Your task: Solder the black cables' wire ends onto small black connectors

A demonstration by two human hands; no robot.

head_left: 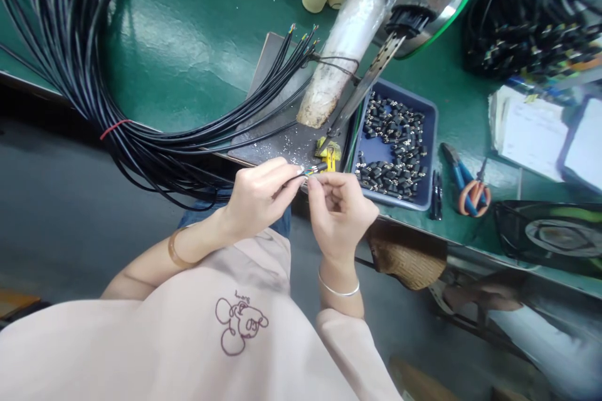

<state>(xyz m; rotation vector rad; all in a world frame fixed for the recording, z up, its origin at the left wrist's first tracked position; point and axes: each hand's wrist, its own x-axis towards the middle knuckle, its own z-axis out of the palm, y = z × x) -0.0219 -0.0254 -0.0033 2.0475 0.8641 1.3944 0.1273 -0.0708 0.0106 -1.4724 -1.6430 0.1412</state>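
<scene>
My left hand (263, 191) pinches a black cable close to its stripped end, where thin coloured wires (309, 171) fan out. At those wires, the thumb and fingertips of my right hand (339, 207) are pressed together, closed on the fine strands. Just beyond my fingertips stands a yellow holder (330, 160), with a small black connector (320, 166) beside it. A soldering iron (350, 103) slants down with its tip near the yellow holder. The large bundle of black cables (155, 141) sweeps in from the left, tied with a red band.
A blue-grey tray (433, 138) of small black connectors lies right of the iron. A foil-wrapped duct (338, 50) hangs over the grey board (263, 75). Pliers (454, 163), orange-handled scissors (475, 194) and papers (531, 131) lie further right. Another person's arm (489, 294) shows at lower right.
</scene>
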